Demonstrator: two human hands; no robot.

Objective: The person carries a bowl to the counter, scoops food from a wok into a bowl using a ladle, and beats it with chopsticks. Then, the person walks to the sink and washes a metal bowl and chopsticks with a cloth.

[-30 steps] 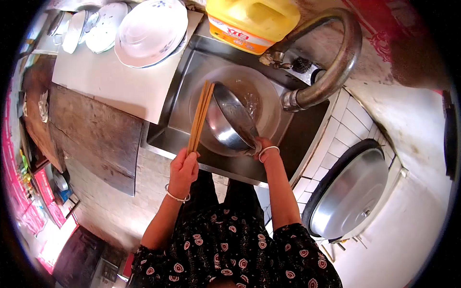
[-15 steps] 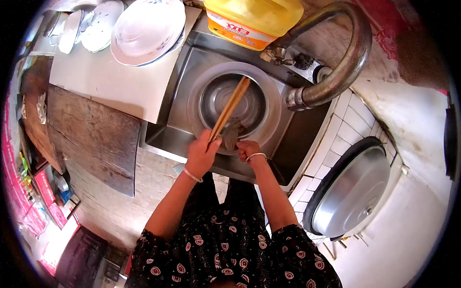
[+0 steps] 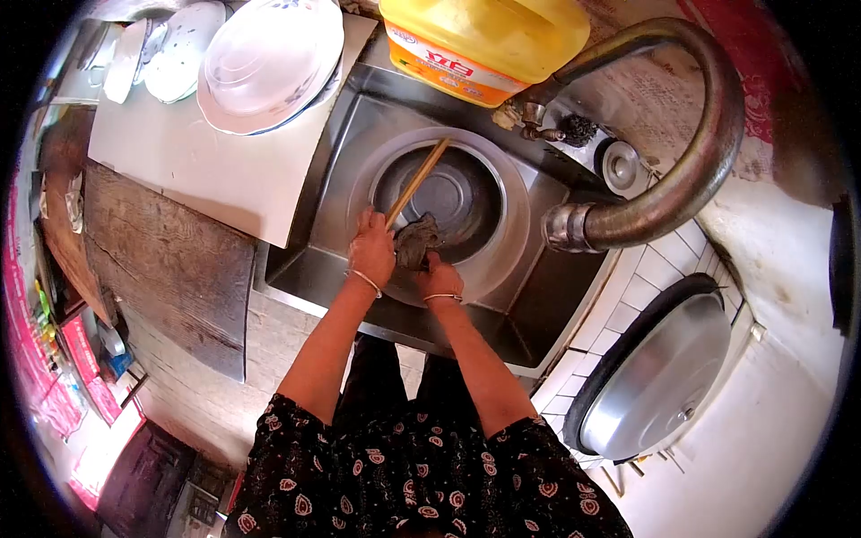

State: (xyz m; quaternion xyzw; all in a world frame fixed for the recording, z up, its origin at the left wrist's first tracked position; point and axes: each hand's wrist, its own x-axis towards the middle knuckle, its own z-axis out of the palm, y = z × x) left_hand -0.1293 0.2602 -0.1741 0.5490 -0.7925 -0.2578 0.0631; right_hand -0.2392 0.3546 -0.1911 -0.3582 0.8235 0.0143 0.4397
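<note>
My left hand [image 3: 371,244] is closed around one end of wooden chopsticks [image 3: 418,183], which slant up and to the right over a metal basin [image 3: 513,193]. A crumpled dark cloth [image 3: 416,240] hangs over the near rim of the basin. My right hand [image 3: 439,276] pinches this cloth, with its fingers partly hidden behind it. The basin sits in a steel sink [image 3: 350,115], and its inside looks wet.
A curved metal faucet [image 3: 717,134] arches over the sink's right side. Behind stands a yellow detergent jug [image 3: 484,45]. Plates [image 3: 269,67] are stacked on a white board [image 3: 188,170] at left. A large metal lid [image 3: 664,381] lies on the tiled counter at right.
My left hand has moved up and slightly left with the chopsticks. The right hand has shifted left, bringing the cloth closer to the left hand.
</note>
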